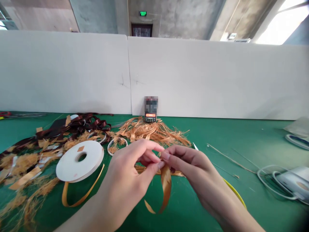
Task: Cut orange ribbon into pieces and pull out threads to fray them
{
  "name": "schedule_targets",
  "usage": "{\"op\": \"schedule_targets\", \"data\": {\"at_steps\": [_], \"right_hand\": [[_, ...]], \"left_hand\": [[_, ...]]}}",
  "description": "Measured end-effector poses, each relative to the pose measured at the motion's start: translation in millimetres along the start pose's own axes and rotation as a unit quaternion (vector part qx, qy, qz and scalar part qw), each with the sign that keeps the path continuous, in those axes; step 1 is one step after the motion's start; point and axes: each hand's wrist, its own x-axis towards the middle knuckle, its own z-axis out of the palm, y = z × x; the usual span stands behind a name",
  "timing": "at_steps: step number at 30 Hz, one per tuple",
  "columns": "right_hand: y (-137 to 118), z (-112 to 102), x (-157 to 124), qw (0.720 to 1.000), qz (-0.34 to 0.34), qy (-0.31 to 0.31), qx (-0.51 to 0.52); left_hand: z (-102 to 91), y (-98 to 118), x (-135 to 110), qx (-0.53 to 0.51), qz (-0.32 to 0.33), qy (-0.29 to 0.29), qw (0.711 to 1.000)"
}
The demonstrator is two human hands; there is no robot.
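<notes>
My left hand (130, 170) and my right hand (185, 162) meet over the green table (241, 138), fingertips pinched together on a short strip of orange satin ribbon (166, 187). The strip hangs down from the pinch and curls to the left at its lower end. Just behind my hands lies a heap of frayed orange ribbon threads (154, 130). A white ribbon spool (79, 160) lies flat to the left, with an orange ribbon tail (77, 199) trailing from under it.
Dark brown ribbon (79, 124) and orange scraps cover the table's left side. A phone (151, 109) leans against the white partition (193, 80). A white device with a coiled cable (287, 180) sits at the right. A yellow strip (235, 193) shows under my right wrist.
</notes>
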Motion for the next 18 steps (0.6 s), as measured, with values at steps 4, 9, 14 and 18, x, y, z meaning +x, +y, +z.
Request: {"op": "schedule_targets", "data": {"at_steps": [4,9,14,18], "right_hand": [[1.8,1.6,2.4,0.995,0.039,0.009,0.093],[0.4,0.4,2.7,0.989,0.059,0.019,0.137],[0.2,0.5,3.1,0.988,0.061,0.022,0.139],[1.5,1.7,3.1,0.987,0.069,0.015,0.145]], "left_hand": [[1.3,-0.3,-1.8,0.045,0.052,0.041,0.997],[1.9,-1.4,4.6,-0.055,-0.036,0.057,0.996],[0.1,-0.8,10.1,-0.146,-0.145,-0.004,0.979],[-0.9,-0.8,10.8,-0.153,-0.188,-0.092,0.966]]}}
